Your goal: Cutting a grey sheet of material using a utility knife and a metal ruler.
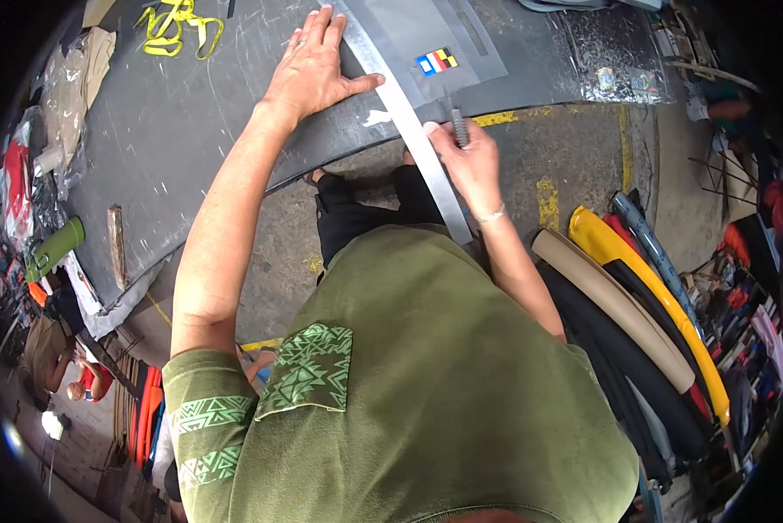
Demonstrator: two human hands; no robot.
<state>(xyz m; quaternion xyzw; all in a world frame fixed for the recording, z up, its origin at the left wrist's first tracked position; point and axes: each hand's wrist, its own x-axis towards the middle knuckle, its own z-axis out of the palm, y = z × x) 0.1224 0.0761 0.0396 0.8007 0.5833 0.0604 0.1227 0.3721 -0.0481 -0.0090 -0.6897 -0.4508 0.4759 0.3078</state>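
Only one view here, from the camera on your head, looking steeply down over your own chest and shoulders. It faces forward and down: the dark tabletop (173,131) fills the upper left, its near edge curving across the middle, the concrete floor (575,166) below and to the right. Close range; your forearms enter from the lower part and reach up to the tabletop's near edge. Fisheye bends straight lines toward the rim, dark corners all round.
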